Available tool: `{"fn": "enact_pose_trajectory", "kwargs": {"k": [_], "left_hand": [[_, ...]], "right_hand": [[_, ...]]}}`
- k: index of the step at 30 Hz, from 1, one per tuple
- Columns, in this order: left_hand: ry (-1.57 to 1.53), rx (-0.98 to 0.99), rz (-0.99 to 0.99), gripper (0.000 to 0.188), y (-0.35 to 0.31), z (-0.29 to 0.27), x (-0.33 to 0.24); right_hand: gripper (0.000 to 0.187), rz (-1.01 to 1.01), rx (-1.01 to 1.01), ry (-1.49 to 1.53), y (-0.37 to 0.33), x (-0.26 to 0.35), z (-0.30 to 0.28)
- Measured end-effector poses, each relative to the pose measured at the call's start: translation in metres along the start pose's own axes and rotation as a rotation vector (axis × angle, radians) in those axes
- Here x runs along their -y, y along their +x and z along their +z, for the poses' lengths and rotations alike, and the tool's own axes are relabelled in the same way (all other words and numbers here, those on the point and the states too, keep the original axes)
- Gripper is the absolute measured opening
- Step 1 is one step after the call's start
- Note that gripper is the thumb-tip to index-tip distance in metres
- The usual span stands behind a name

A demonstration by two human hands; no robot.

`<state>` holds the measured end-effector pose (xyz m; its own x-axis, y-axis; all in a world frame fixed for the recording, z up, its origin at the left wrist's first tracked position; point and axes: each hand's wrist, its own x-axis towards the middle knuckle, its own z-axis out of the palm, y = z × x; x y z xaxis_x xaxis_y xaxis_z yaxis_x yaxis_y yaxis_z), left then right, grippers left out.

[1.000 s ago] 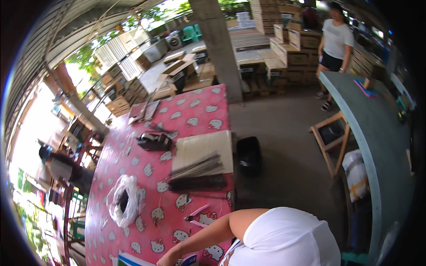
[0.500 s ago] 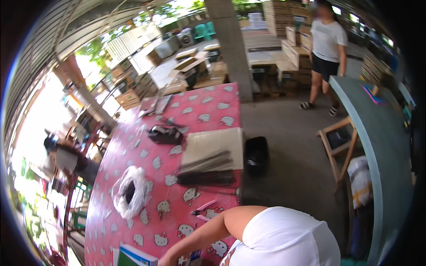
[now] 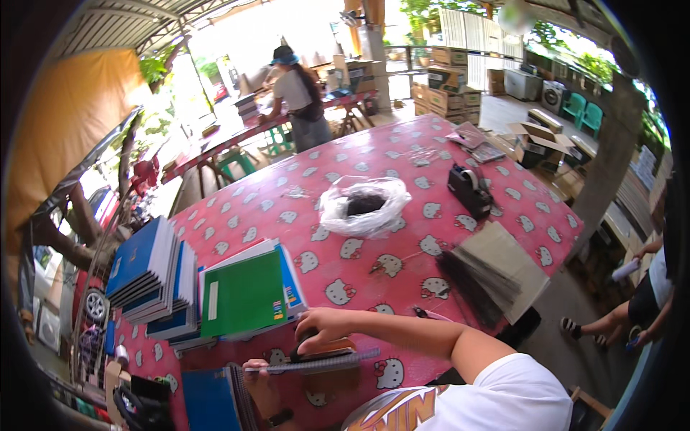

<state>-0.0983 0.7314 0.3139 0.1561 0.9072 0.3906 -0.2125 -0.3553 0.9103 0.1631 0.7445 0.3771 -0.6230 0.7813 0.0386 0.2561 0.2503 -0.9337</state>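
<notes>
My left hand (image 3: pixel 257 372), a dark band on its wrist, grips one end of a thin notebook (image 3: pixel 323 363) with a spiral edge, seen almost edge-on. Over the far side of that notebook, my right hand (image 3: pixel 321 329) has its fingers curled around a small black object (image 3: pixel 305 343) whose kind I cannot make out. Something brown and flat (image 3: pixel 338 382) shows beneath. Left of my left hand lies a blue spiral notebook (image 3: pixel 208 399). Beyond my hands is a green notebook (image 3: pixel 244 294) on top of other books, against stacks of blue notebooks (image 3: pixel 144 258).
A pink patterned cloth (image 3: pixel 338 269) covers the table. On it stand a white plastic bag (image 3: pixel 366 205) with dark contents, a black tape dispenser (image 3: pixel 471 190), and dark strips (image 3: pixel 471 287) on beige sheets (image 3: pixel 514 262). One person (image 3: pixel 298 100) works at a far table; another (image 3: pixel 650 294) stands at right.
My view has swung left, bringing the notebook stacks and my left hand into sight. My right hand, earlier by the books at the lower edge, is now at the spiral notebook.
</notes>
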Motion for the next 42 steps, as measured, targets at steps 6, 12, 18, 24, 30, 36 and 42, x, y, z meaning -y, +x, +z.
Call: {"fn": "enact_pose_trajectory", "kwargs": {"k": [6,12,18,24,30,36,42], "left_hand": [[-0.261,-0.086,-0.071,0.028,-0.006,-0.004,0.01],[-0.422,-0.153,-0.14,0.037,-0.003,-0.001,0.015],[-0.42,-0.253,-0.155,0.036,-0.003,0.012,0.005],[-0.461,-0.287,-0.208,0.034,-0.004,0.019,0.001],[-0.141,-0.054,-0.339,0.038,-0.013,0.009,0.003],[-0.039,-0.023,-0.279,0.037,-0.029,0.034,0.034],[-0.118,-0.142,-0.169,0.031,-0.059,0.037,0.018]], "right_hand": [[0.047,-0.059,0.064,-0.018,0.007,0.023,0.002],[0.046,-0.17,0.013,-0.037,0.015,0.022,0.013],[0.046,-0.111,-0.021,0.111,0.018,0.019,0.007],[0.046,-0.073,0.022,0.439,0.014,0.019,0.016],[0.048,-0.061,-0.502,-0.331,-0.028,0.003,-0.007],[0.065,0.742,-0.527,-0.704,-0.193,-0.111,-0.033],[0.027,0.302,-0.989,-0.462,-0.126,0.067,-0.039]]}}
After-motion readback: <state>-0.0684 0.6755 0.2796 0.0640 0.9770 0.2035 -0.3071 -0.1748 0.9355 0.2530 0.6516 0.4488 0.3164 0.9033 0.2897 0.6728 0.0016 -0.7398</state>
